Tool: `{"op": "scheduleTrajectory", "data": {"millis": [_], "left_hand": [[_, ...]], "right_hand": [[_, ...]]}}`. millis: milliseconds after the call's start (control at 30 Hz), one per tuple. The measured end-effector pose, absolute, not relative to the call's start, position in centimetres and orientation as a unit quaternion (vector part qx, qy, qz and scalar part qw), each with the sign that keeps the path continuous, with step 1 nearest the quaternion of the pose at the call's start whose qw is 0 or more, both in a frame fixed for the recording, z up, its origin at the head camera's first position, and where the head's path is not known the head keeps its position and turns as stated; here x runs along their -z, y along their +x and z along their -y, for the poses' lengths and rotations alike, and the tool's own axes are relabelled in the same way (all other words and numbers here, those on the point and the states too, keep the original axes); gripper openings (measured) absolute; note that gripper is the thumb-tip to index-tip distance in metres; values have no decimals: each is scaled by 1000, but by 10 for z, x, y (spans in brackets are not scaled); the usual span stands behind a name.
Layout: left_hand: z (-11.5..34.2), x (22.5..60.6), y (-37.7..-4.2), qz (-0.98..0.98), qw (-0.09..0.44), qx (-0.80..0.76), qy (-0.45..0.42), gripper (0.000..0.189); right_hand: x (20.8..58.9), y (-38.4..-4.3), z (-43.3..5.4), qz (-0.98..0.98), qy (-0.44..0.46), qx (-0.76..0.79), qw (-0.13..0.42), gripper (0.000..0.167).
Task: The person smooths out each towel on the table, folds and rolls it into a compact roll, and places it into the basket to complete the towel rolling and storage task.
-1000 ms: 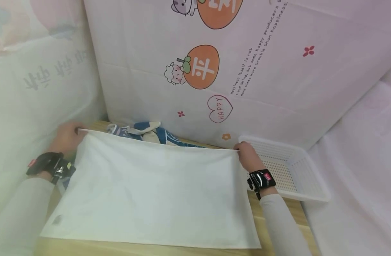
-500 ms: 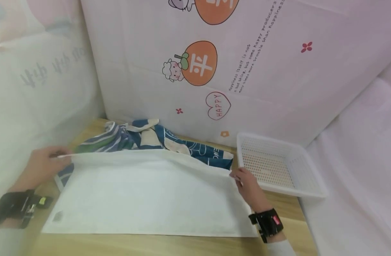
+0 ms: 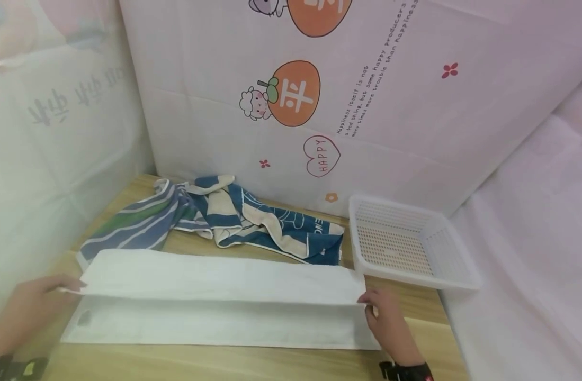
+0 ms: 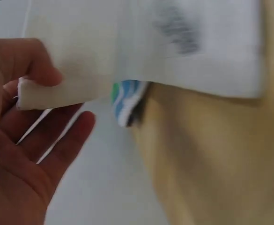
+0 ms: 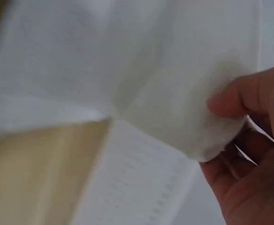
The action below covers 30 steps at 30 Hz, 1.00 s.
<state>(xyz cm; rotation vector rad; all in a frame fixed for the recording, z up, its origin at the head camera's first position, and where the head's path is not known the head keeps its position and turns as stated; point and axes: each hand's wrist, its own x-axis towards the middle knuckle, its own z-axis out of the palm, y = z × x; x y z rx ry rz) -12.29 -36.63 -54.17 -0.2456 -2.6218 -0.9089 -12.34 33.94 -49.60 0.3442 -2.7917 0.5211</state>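
Observation:
A white cloth (image 3: 219, 323) lies on the wooden table, its far part lifted and folded toward the near edge. My left hand (image 3: 35, 304) pinches one corner of the raised edge at the left. At the opposite corner, my right hand (image 3: 388, 320) pinches the same edge between thumb and fingers. In the left wrist view the thumb presses the cloth corner (image 4: 71, 89) against the fingers, and a grey printed mark (image 4: 179, 30) shows on the lower layer. The right wrist view has the other corner (image 5: 207, 136) under the thumb.
Behind the cloth lie a striped towel (image 3: 138, 222) and a blue and beige towel (image 3: 271, 227), both crumpled. A white plastic basket (image 3: 455, 264) stands at the right. Printed white sheets (image 3: 200, 116) wall the table (image 3: 214, 365) at the back and sides.
Both hands have drawn the cloth's far edge toward the near side and lowered it, so the cloth now folds over itself. More of the towels behind has come into view.

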Motion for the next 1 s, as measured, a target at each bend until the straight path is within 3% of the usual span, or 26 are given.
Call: {"op": "scheduleTrajectory", "data": {"millis": [167,267,467,600,800,1000], "left_hand": [[360,571,-113,929,191,275,-157,33],[354,579,-113,921,214,265,-187,39],[346,580,-126,925,182,275,-188,43],[340,573,-142,922,165,285,-201,56],[323,560,-155,919,203,234,-242,38],[304,542,-139,936,176,227,-203,32]], "right_hand": [[528,-109,-335,983,81,-165,20,28],[537,-107,-333,982,58,-177,-8,24],[542,-113,-330,982,19,-186,-8,23],[545,-121,-329,982,30,-184,18,22],[545,-127,-314,976,108,-182,58,31],[536,-122,-300,975,144,-159,51,19]]}}
